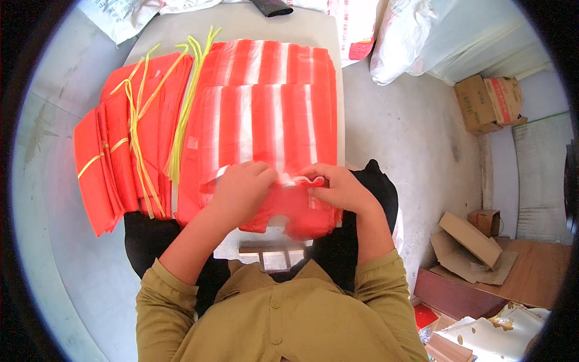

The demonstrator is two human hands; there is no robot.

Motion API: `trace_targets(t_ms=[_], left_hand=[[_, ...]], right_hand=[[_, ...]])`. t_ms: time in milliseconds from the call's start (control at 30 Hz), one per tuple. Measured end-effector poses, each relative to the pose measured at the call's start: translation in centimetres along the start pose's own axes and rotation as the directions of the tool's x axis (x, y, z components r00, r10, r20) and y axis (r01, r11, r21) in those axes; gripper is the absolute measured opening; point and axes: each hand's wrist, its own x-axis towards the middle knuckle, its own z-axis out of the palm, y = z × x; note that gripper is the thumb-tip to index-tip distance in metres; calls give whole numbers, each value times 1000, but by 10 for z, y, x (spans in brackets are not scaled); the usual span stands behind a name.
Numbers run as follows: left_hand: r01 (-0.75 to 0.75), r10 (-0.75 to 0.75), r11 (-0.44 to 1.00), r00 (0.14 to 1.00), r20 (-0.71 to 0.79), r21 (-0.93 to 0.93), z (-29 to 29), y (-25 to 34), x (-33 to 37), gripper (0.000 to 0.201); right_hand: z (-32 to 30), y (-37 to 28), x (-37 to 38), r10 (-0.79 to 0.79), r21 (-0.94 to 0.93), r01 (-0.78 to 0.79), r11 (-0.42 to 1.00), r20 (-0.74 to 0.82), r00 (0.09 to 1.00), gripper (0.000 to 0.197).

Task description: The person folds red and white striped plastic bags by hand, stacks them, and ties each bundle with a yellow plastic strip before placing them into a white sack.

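Note:
A broad stack of red-and-white striped plastic bags (pixel 265 120) lies flat on the table in front of me. At its near edge, my left hand (pixel 244 188) is closed with its fingertips on a red plastic bag (pixel 304 220). My right hand (pixel 345 188) pinches the same bag between thumb and fingers, at a crumpled white strip. The bag's near part is blurred and hangs toward my lap. Left of the stack are folded bundles of red bags (pixel 99 172), some tied with yellow strips. Loose yellow tie strips (pixel 186 117) lie between these bundles and the stack.
A black object (pixel 272 7) and white sacks (pixel 405 36) are at the far side. Cardboard boxes (pixel 490 102) stand by the right wall. Flattened cardboard (pixel 467 250) rests on a brown wooden surface at right. My knees are under the table's near edge.

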Motion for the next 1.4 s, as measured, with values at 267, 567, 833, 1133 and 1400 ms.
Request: trace_targets(t_ms=[267,567,833,1133,1400], left_hand=[[222,-190,970,946,264,-99,-26,-15,40,21],[294,-322,945,915,243,144,-9,-32,47,39],[-114,130,985,984,-124,130,-1,-39,-17,62],[44,-43,988,999,-11,149,-3,-43,-30,69],[27,-31,994,999,38,107,-4,-49,-38,66]], right_hand=[[-16,9,20,47,-18,-48,999,-85,995,42],[-4,22,20,-78,-357,-78,931,-403,912,43],[27,12,16,-608,-753,344,561,-93,789,53],[46,-10,35,-507,-791,296,535,-21,861,69],[54,-8,45,-445,-783,306,542,42,895,67]])
